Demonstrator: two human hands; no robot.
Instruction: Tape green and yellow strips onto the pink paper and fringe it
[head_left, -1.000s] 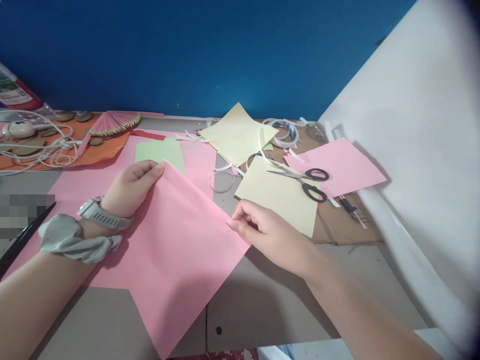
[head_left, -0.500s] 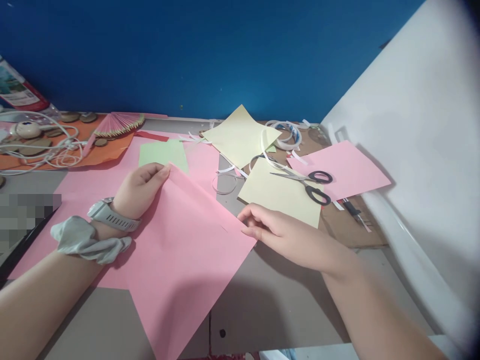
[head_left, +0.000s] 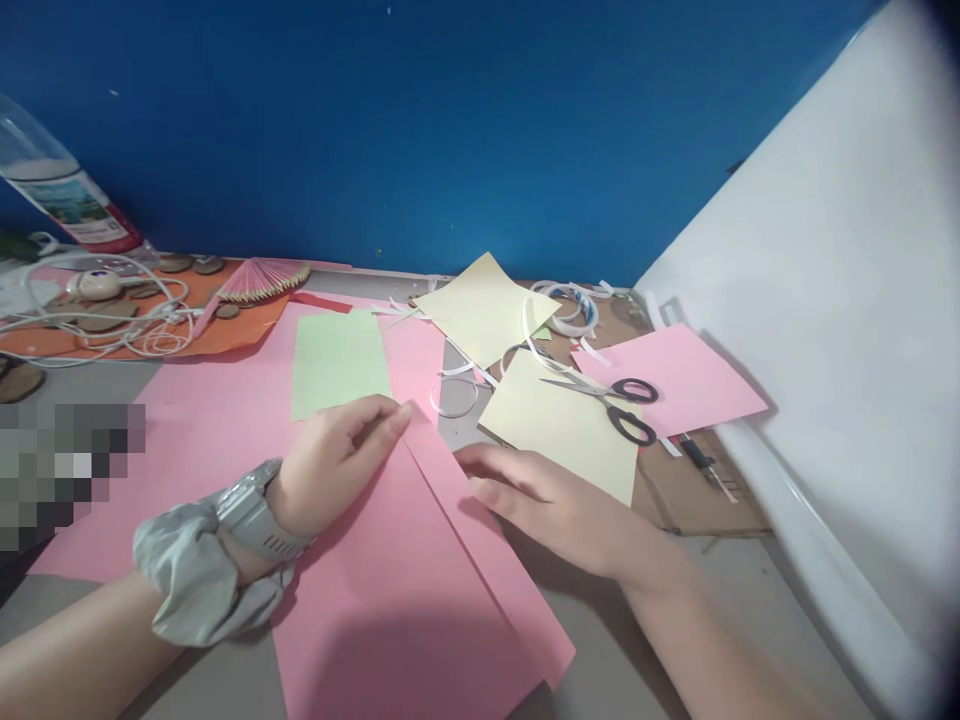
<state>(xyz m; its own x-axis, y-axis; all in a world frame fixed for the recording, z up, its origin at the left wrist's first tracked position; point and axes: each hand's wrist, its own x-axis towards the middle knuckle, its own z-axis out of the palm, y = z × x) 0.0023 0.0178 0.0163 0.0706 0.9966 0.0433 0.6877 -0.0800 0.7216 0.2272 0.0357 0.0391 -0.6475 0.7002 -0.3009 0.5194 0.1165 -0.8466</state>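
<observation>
A pink paper sheet [head_left: 397, 590] lies in front of me, folded over so a narrow strip of its lower layer shows along the right. My left hand [head_left: 337, 465], with a watch and a grey scrunchie on the wrist, pinches the sheet's top corner with closed fingers. My right hand [head_left: 540, 500] lies flat on the folded right edge with its fingers stretched out. A larger pink sheet [head_left: 195, 440] lies underneath, with a light green paper [head_left: 337, 362] on it just beyond my left hand.
Black-handled scissors [head_left: 611, 400] rest on a pale yellow sheet [head_left: 559, 420]; another yellow sheet [head_left: 484, 305], a pink sheet [head_left: 671, 380], white tape rolls [head_left: 570, 305] and paper strips lie behind. A pink paper fan [head_left: 262, 278], white cable [head_left: 105, 320] and bottle [head_left: 64, 195] are far left. A white slanted surface [head_left: 840, 330] rises at right.
The pink sheet has been folded over on itself. My left hand moved the corner right and toward me; my right hand went from pinching the edge to lying flat on it. The view tilted down.
</observation>
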